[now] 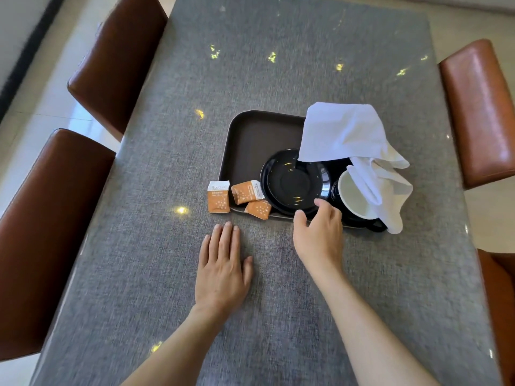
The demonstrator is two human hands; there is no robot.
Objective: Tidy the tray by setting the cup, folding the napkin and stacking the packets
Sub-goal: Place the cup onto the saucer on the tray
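Observation:
A dark brown tray [250,135] lies on the grey table. On it sits a black saucer [292,182]. A black cup [354,196] with a white inside lies on its side at the tray's right. A crumpled white napkin [345,132] drapes over the cup and the tray's right part. Two orange packets [246,192] [258,208] rest at the tray's near left edge; a third packet [218,196] lies on the table beside it. My right hand [319,232] hovers at the saucer's near rim, fingers apart and empty. My left hand [223,263] lies flat on the table.
Brown leather chairs stand along both sides of the table: two on the left [117,59] [47,232], two on the right [482,107] [498,288]. The grey cloth-covered tabletop [278,65] stretches away beyond the tray.

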